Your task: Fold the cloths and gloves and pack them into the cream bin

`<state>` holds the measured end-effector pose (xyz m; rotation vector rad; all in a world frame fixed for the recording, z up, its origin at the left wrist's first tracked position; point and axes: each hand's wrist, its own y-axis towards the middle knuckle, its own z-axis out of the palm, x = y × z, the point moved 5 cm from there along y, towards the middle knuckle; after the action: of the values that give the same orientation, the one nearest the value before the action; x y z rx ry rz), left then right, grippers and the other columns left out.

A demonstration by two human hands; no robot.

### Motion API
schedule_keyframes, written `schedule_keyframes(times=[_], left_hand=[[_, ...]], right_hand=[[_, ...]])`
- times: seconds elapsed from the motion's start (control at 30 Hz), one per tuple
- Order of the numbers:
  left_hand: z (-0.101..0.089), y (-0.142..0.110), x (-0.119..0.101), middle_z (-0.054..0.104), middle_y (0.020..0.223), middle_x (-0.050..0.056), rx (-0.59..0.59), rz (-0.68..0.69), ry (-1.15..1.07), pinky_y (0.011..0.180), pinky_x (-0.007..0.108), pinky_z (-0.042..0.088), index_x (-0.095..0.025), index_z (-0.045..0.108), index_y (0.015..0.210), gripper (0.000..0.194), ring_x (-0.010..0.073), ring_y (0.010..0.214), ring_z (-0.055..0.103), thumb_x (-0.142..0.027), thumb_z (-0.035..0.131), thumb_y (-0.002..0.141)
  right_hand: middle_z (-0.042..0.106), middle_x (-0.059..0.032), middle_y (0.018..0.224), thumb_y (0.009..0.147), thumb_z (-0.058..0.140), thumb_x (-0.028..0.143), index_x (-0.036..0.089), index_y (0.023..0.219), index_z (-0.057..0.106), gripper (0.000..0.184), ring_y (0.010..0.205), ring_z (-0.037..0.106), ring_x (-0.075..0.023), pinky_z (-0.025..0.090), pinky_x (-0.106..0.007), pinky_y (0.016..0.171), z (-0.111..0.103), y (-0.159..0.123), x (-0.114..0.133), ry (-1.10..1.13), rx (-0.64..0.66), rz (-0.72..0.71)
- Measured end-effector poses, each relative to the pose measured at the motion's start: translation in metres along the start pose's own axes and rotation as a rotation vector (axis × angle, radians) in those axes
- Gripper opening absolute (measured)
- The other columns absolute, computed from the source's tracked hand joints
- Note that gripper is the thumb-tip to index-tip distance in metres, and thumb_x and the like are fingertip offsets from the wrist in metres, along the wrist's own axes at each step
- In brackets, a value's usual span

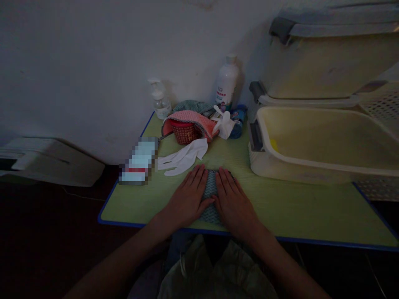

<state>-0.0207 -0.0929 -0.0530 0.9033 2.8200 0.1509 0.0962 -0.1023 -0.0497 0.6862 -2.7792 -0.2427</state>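
Observation:
A folded teal cloth (210, 187) with a dark edging lies near the front edge of the table. My left hand (188, 197) rests flat on its left side, fingers stretched away from me. On its right side my right hand (233, 199) lies flat in the same way. The two thumbs nearly meet over the cloth's middle, and the palms hide much of both sides. Just beyond my left fingertips is a white glove (185, 155), spread limp on the tabletop.
On the green, blue-edged table (299, 211) stand a red patterned container (183, 132) under a pink cloth (190, 117), a white bottle (227, 81), a pump bottle (160, 101) and a blue bottle (238, 122). A phone (139, 161) lies left; a pale plastic bin (311, 164) stands right.

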Motion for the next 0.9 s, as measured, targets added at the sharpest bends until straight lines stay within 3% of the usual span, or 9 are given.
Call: schedule_keyframes(times=[0.13, 0.23, 0.3, 0.43, 0.5, 0.6, 0.9], left_hand=[[-0.001, -0.008, -0.006, 0.029, 0.146, 0.025, -0.042, -0.094, 0.026, 0.107, 0.050, 0.032, 0.000, 0.029, 0.138, 0.069, 0.0310, 0.140, 0.022, -0.050, 0.033, 0.092], [-0.013, -0.005, -0.007, 0.037, 0.142, 0.025, -0.040, -0.072, 0.082, 0.107, 0.053, 0.030, 0.000, 0.037, 0.134, 0.066, 0.0327, 0.136, 0.030, -0.049, 0.037, 0.091], [-0.024, 0.005, -0.006, 0.046, 0.136, 0.023, -0.030, -0.022, 0.114, 0.107, 0.054, 0.029, -0.002, 0.048, 0.125, 0.055, 0.0332, 0.130, 0.039, -0.045, 0.039, 0.091], [-0.037, 0.037, -0.001, 0.062, 0.107, 0.013, 0.001, 0.038, 0.047, 0.089, 0.041, 0.047, -0.010, 0.059, 0.102, 0.029, 0.0257, 0.101, 0.058, -0.028, 0.040, 0.092], [-0.034, 0.052, 0.000, 0.061, 0.095, 0.010, 0.003, 0.057, 0.022, 0.082, 0.038, 0.050, -0.011, 0.059, 0.099, 0.023, 0.0232, 0.090, 0.058, -0.022, 0.040, 0.090], [-0.023, 0.062, 0.000, 0.058, 0.092, 0.009, -0.019, 0.085, 0.025, 0.079, 0.038, 0.049, -0.012, 0.057, 0.098, 0.020, 0.0231, 0.088, 0.056, -0.019, 0.041, 0.089], [-0.014, 0.059, 0.004, 0.054, 0.092, 0.009, -0.039, 0.086, -0.054, 0.079, 0.040, 0.048, -0.011, 0.055, 0.094, 0.016, 0.0237, 0.088, 0.052, -0.020, 0.044, 0.087]], right_hand=[[0.036, -0.0227, 0.143, 0.089, 0.041, 0.025, 0.001, 0.135, 0.041, 0.052, 0.136, 0.030, -0.0298, 0.033, -0.050, 0.108, -0.006, 0.005, -0.008, 0.023, 0.086, -0.101], [0.043, -0.0187, 0.140, 0.090, 0.043, 0.029, 0.009, 0.135, 0.041, 0.050, 0.133, 0.037, -0.0279, 0.029, -0.054, 0.108, -0.015, 0.011, -0.016, 0.072, 0.149, -0.182], [0.048, -0.0176, 0.136, 0.088, 0.045, 0.028, 0.011, 0.134, 0.041, 0.049, 0.128, 0.043, -0.0266, 0.032, -0.052, 0.107, -0.021, 0.015, -0.023, 0.148, 0.152, -0.220], [0.052, -0.0190, 0.129, 0.085, 0.048, 0.021, 0.008, 0.131, 0.041, 0.048, 0.121, 0.049, -0.0252, 0.042, -0.045, 0.100, -0.024, 0.025, -0.035, 0.322, 0.094, -0.211], [0.052, -0.0191, 0.126, 0.083, 0.051, 0.019, 0.008, 0.129, 0.040, 0.049, 0.120, 0.049, -0.0254, 0.042, -0.046, 0.100, -0.020, 0.027, -0.040, 0.383, 0.069, -0.188], [0.053, -0.0177, 0.124, 0.079, 0.057, 0.018, 0.010, 0.126, 0.039, 0.051, 0.118, 0.049, -0.0248, 0.042, -0.046, 0.099, -0.017, 0.029, -0.045, 0.462, 0.039, -0.160], [0.055, -0.0137, 0.117, 0.072, 0.062, 0.014, 0.015, 0.120, 0.042, 0.053, 0.112, 0.051, -0.0239, 0.042, -0.043, 0.096, -0.015, 0.031, -0.054, 0.599, 0.044, -0.060]])
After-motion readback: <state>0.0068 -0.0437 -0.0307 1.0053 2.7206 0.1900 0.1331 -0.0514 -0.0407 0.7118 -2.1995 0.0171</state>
